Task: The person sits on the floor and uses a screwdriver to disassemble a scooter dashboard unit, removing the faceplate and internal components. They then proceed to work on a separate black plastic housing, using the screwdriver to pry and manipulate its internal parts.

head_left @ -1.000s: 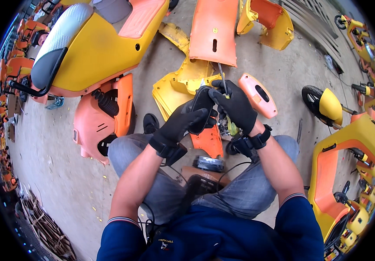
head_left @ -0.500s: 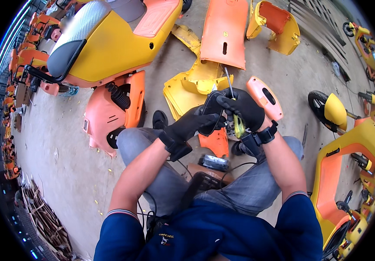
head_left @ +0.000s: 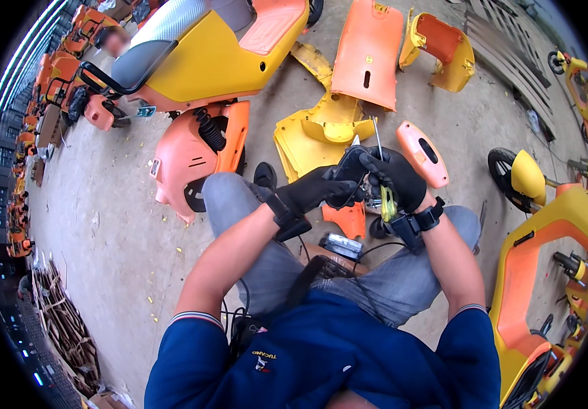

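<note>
My gloved left hand [head_left: 314, 191] grips a dark oval plastic piece [head_left: 349, 165] above my lap, fingers wrapped at its lower left. My gloved right hand [head_left: 398, 178] holds a screwdriver [head_left: 387, 202], its metal shaft pointing upward and its yellow-green handle hanging below the fingers; the right fingers also touch the dark piece. Just beyond my hands lie yellow plastic panels [head_left: 301, 150] and, to the right, a pink oval part [head_left: 429, 163] with a black slot. An orange panel piece [head_left: 345, 225] lies below my hands, partly hidden.
A yellow-orange scooter body [head_left: 219, 58] and pink cowl [head_left: 178, 170] stand left; large panels [head_left: 365, 61] lie ahead. A scooter frame [head_left: 512, 293] and wheel [head_left: 502, 174] are right. Wooden planks [head_left: 505, 61] lie far right, cardboard scraps [head_left: 65, 334] left. Someone blurred [head_left: 113, 41] is at upper left.
My hands and most of the scene appear shifted rightward in the view. The dark piece and screwdriver remain held. A blurred person shows more fully at upper left.
</note>
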The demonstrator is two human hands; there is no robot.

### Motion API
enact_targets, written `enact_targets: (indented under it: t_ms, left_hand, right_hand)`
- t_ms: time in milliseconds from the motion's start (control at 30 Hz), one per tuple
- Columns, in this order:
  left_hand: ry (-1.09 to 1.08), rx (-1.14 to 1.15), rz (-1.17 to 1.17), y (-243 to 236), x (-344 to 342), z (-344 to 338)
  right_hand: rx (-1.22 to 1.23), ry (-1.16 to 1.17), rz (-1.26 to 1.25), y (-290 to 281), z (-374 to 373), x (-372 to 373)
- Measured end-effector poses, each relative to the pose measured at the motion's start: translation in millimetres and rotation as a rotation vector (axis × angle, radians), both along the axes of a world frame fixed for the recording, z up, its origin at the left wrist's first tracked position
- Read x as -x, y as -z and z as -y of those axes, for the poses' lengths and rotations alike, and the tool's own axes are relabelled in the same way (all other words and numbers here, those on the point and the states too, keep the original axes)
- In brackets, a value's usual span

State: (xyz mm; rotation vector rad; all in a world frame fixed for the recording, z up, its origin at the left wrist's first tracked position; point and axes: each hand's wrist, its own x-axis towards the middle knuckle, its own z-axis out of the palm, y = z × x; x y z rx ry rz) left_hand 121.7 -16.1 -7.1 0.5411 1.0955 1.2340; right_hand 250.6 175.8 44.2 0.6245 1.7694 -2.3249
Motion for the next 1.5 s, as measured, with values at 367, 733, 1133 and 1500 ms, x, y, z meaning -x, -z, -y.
enact_targets:
  t_ms: [367,733,1133,1500]
  left_hand:
    - [-0.021,0.108,-0.037,6,-28,20]
    - [-0.04,-0.001,-0.116,-14,-35,28]
    - [-0.039,0.015,0.05,28,-26,31]
    - [-0.102,-0.083,0.058,27,-21,25]
  right_hand:
    - [-0.004,-0.001,-0.102,16,23,-40]
    - [0.001,-0.042,-0.293,8,28,-41]
    - [-0.041,-0.009,-0.104,51,25,-34]
    - [0.01,0.019,-0.004,44,28,-30]
